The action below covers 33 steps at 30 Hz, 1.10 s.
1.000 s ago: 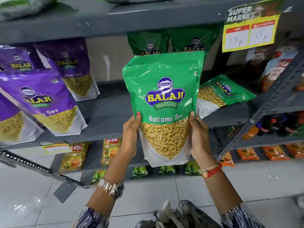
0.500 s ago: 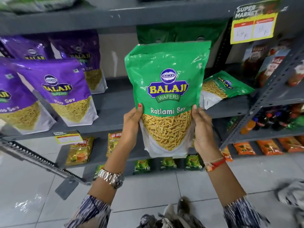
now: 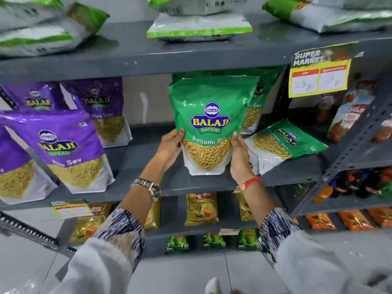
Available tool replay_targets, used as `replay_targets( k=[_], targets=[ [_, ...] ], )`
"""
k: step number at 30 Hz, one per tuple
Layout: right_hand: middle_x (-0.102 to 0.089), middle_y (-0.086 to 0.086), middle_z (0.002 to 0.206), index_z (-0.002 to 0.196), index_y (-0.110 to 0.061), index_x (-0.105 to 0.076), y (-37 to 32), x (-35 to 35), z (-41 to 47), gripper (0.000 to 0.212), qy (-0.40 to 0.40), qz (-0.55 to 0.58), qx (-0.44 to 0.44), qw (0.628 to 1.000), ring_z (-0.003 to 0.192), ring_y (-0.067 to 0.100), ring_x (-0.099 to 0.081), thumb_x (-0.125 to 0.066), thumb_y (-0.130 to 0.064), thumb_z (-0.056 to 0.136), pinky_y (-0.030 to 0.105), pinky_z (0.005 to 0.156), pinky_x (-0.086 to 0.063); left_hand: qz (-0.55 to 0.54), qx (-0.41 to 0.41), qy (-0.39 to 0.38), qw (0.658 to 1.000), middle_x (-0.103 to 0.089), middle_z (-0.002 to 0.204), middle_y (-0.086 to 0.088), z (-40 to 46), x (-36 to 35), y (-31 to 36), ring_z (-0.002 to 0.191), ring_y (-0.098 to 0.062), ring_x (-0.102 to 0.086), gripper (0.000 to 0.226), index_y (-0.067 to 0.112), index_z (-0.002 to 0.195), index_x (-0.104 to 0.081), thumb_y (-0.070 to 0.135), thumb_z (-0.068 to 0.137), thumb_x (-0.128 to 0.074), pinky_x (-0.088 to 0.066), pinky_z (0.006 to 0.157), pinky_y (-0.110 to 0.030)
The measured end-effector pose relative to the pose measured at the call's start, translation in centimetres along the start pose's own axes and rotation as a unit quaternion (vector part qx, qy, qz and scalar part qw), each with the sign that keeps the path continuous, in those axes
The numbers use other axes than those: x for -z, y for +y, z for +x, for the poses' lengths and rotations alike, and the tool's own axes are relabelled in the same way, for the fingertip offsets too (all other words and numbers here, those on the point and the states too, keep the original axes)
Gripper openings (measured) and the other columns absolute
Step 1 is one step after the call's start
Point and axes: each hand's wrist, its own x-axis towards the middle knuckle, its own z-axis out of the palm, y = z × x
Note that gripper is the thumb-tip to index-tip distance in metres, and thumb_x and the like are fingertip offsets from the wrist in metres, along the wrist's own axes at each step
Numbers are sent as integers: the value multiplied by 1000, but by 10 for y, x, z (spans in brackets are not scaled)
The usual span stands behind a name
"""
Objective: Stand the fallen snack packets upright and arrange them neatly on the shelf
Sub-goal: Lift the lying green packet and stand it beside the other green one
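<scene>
I hold a green Ratlami Sev packet upright over the grey middle shelf. My left hand grips its left edge and my right hand grips its right edge. Its bottom sits at or just above the shelf; I cannot tell which. Another green packet stands behind it, mostly hidden. To the right a green packet lies fallen on its back, tilted. Purple Aloo Sev packets stand upright at the left, with more behind them.
A yellow price sign hangs from the upper shelf edge. Green-and-white bags lie flat on the top shelf. Small yellow packets fill the shelf below. A slotted grey upright borders the right side, with sauce pouches and bottles beyond.
Both hands carried the green packet forward and down into the middle shelf, in front of the standing green packet. The view tilted up, showing the top shelf.
</scene>
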Motion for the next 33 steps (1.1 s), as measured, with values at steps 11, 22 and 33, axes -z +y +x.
replay_targets(
  k=[11,22,33],
  targets=[
    [-58,16,135,131,-6,-52,28,9,33,54,-44,-71,-12,996,127,29,-53,-49,-42,91,51,111,-38,-27,31,28,999,-75,94,7,32,15,-30,98,-15,-65,33,2,122,-53,17,95,-42,-52,92,-30],
    [-62,6,83,90,-14,-61,-7,74,20,24,255,52,144,955,71,22,-56,-45,2,83,22,56,-53,-18,-266,209,941,-52,68,-5,-40,-98,-57,66,-18,-47,7,16,69,-56,13,75,-53,-40,60,-24],
    [-51,12,69,76,-8,-49,9,158,57,25,302,54,-109,946,53,21,-51,-68,-21,84,29,48,-40,444,4,-27,896,-63,109,-19,76,-208,-57,101,-27,-58,38,-1,111,-61,27,84,-58,-38,75,-30]
  ],
)
